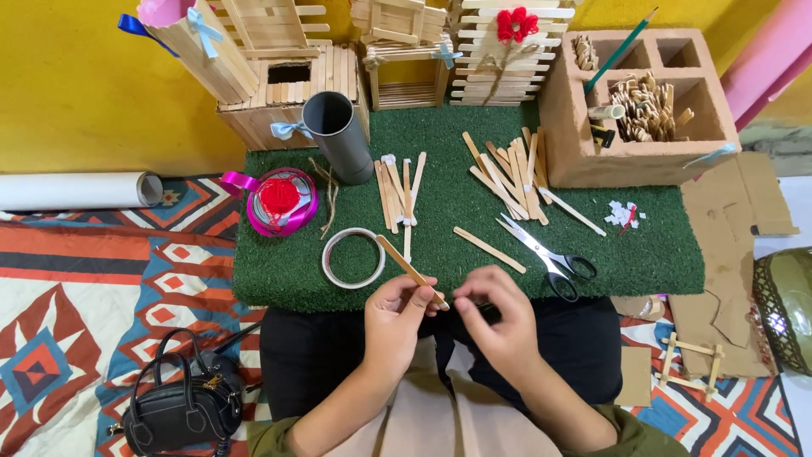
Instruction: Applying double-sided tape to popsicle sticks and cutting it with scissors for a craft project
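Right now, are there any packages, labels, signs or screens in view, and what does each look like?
No labelled packages, signs or screens show.
Nearest kinds, all unmarked:
Grey tube, upright, back of the green mat.
White paper roll, lying on the rug at left.
Tape ring, flat on the mat's front edge, near the left hand.

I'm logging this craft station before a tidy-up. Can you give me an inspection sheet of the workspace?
Surface: green turf mat on a patterned rug.
Job's things: wooden stick in left hand; right hand pinches at its end.
Clutter: tape roll, scissors, loose sticks, grey tube, pink tin.
Grips: both closed at the stick.
Cables: nothing seen.
Surroundings: yellow wall, brick block, black handbag.
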